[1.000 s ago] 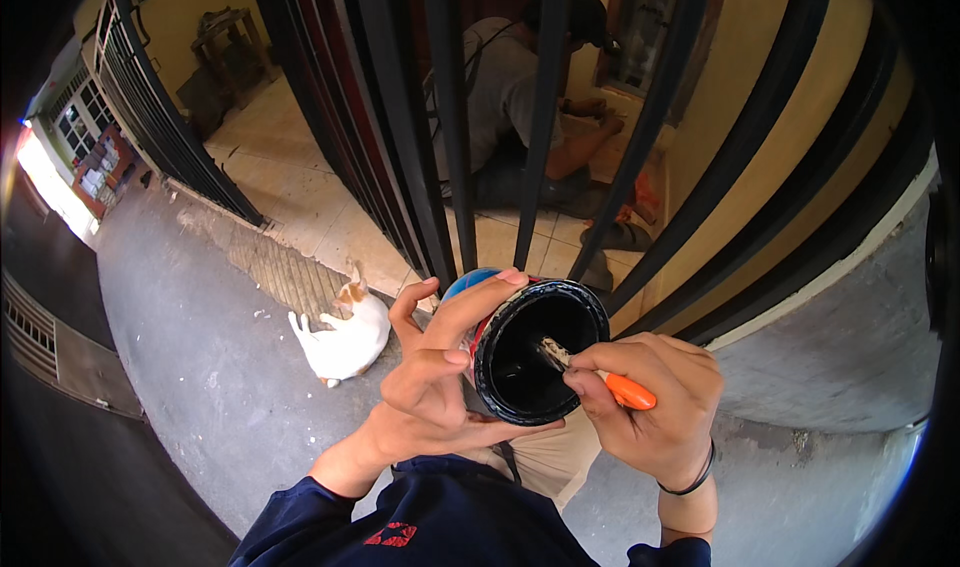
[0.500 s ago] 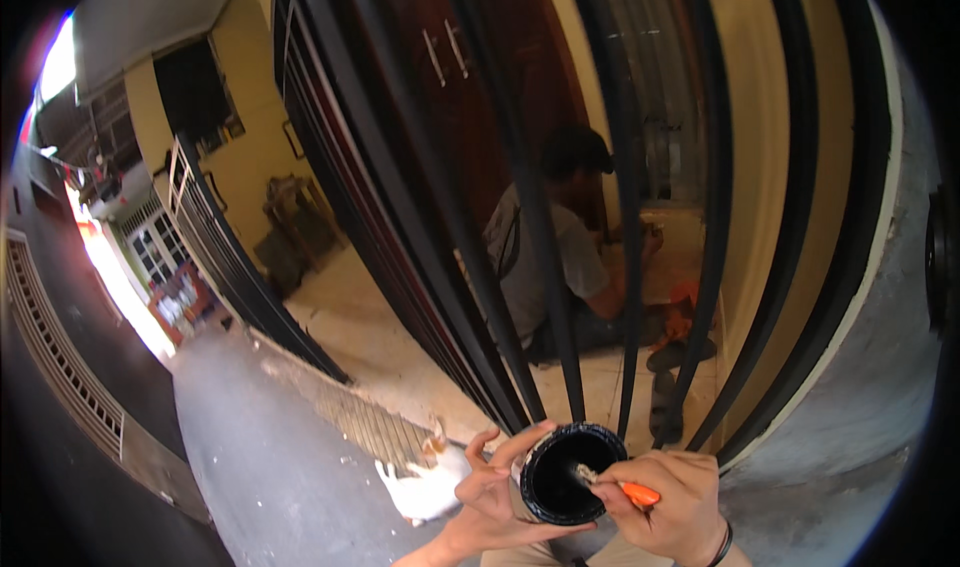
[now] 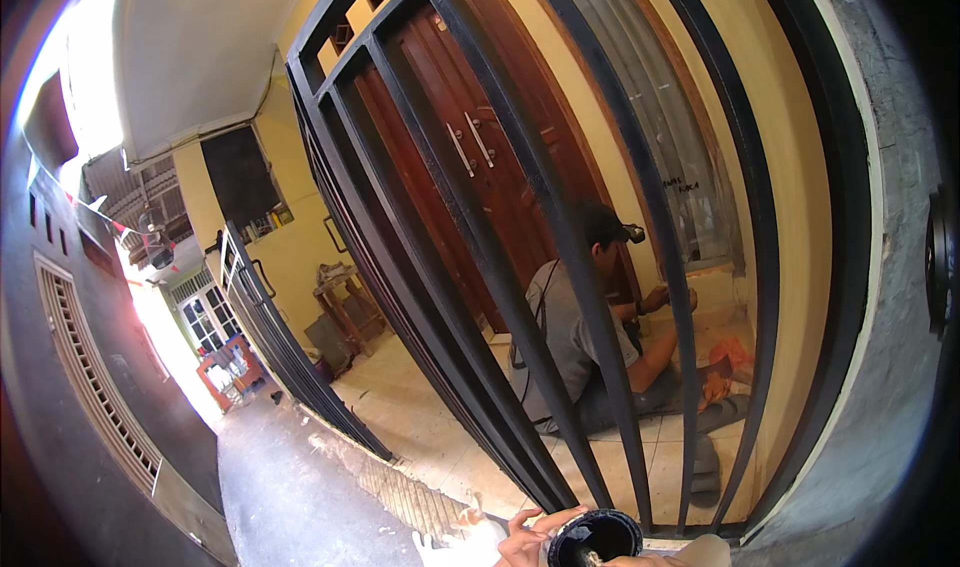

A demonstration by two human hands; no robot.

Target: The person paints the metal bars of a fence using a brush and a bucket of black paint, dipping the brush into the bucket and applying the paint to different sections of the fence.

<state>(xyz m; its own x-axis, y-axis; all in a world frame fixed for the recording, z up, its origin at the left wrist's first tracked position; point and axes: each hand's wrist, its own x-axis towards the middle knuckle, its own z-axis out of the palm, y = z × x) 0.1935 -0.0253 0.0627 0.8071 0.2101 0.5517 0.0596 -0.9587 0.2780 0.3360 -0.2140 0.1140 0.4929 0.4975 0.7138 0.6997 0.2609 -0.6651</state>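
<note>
At the bottom edge, my left hand [image 3: 535, 534] is closed around the side of a round can of black paint [image 3: 570, 542], with its dark mouth turned up toward me. My right hand [image 3: 690, 552], cut off by the lower edge, sits at the can's right side. From its fingers the pale tip of a small paintbrush [image 3: 592, 559] reaches into the can; the orange handle is out of sight now. Just beyond the can rises a fence of black metal bars [image 3: 480, 237].
Left of my hands a white and orange cat [image 3: 470, 537] lies on the pavement. Behind the bars a person [image 3: 575, 337] in a grey shirt sits on the tiled floor, near dark sandals [image 3: 706, 467] and an orange cloth or bag [image 3: 728, 357]. A rough grey wall [image 3: 850, 397] stands at right.
My view has tilted up, so the can and my hands now sit lower and more of the fence and door shows. Both hands keep hold of the can and paintbrush.
</note>
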